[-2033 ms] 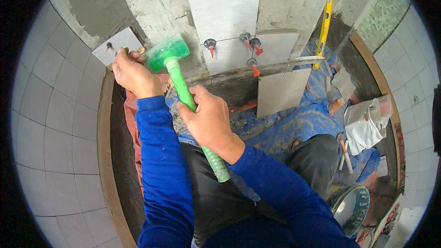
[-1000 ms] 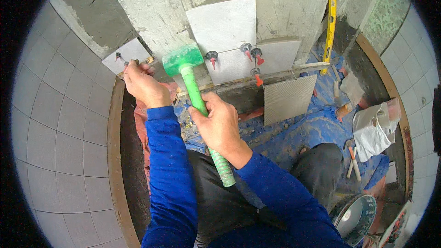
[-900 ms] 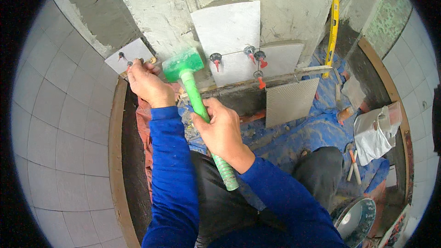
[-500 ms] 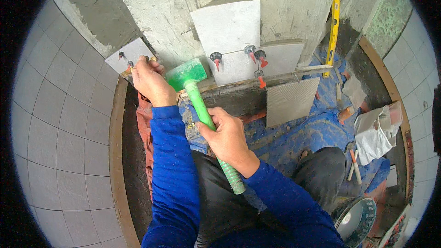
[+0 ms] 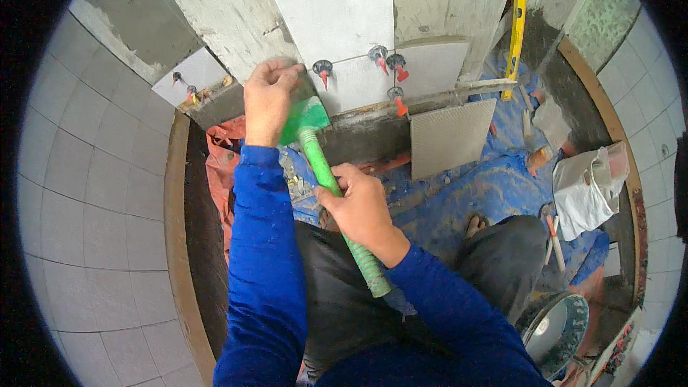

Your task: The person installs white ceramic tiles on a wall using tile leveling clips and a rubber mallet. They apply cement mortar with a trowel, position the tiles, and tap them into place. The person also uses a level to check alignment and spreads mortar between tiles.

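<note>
My right hand [image 5: 358, 211] grips the handle of a green rubber mallet [image 5: 301, 118]. My left hand [image 5: 269, 97] is raised beside the mallet head, its fingers curled and slightly blurred; what they hold, if anything, cannot be made out. Pale tiles [image 5: 333, 11] are on the concrete wall, with several black levelling clips with red stems [image 5: 322, 72] along their joints. At left, a smaller tile [image 5: 179, 68] carries similar clips.
A loose ridged tile [image 5: 451, 136] leans below the ledge. A yellow level [image 5: 514, 43] stands at right. A white sack [image 5: 580, 193], hand tools [image 5: 552, 240], a bucket [image 5: 552, 330] and blue tarp [image 5: 444, 193] lie around my legs, between tiled side walls.
My left hand has left the small tile's clips and moved right and up to above the mallet head. My right hand and mallet have shifted slightly right.
</note>
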A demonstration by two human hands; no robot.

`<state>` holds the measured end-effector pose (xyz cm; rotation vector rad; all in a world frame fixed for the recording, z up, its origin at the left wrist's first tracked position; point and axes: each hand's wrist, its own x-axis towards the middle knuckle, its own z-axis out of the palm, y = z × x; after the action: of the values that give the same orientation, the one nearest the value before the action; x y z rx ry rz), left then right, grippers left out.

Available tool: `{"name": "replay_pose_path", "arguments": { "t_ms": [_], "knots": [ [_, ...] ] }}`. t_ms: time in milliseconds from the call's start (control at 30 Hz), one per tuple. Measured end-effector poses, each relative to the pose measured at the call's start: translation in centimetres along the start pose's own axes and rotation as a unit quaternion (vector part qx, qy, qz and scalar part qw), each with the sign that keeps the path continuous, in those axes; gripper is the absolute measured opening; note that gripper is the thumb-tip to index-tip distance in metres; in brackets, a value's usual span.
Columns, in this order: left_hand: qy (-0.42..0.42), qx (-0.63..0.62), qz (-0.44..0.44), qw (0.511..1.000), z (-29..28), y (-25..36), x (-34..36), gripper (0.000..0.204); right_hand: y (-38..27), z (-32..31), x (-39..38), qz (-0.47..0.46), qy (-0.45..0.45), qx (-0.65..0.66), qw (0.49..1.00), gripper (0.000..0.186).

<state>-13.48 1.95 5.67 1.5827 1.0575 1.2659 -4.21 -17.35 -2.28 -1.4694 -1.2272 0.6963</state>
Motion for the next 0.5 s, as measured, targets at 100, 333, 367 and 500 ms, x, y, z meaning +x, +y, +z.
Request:
{"name": "replay_pose_path", "arguments": {
  "t_ms": [100,333,367,500],
  "knots": [
    [-0.008,0.018,0.010,1.000,0.7,-0.8,0.0,0.027,1.5,-0.1,-0.5,0.076,-0.017,0.018,0.997,0.027],
    [-0.002,0.045,0.007,0.999,2.0,-1.0,-0.7,0.031,5.6,0.0,-4.0,0.144,-0.002,-0.024,0.989,0.031],
    [0.009,0.025,-0.002,1.000,2.3,-1.0,-0.9,0.030,5.9,0.2,-4.6,0.163,-0.008,-0.019,0.986,0.031],
    [0.020,-0.001,-0.010,1.000,2.2,-0.4,-1.6,0.035,6.6,0.0,-7.2,0.198,-0.017,-0.072,0.977,0.029]
  ]
}}
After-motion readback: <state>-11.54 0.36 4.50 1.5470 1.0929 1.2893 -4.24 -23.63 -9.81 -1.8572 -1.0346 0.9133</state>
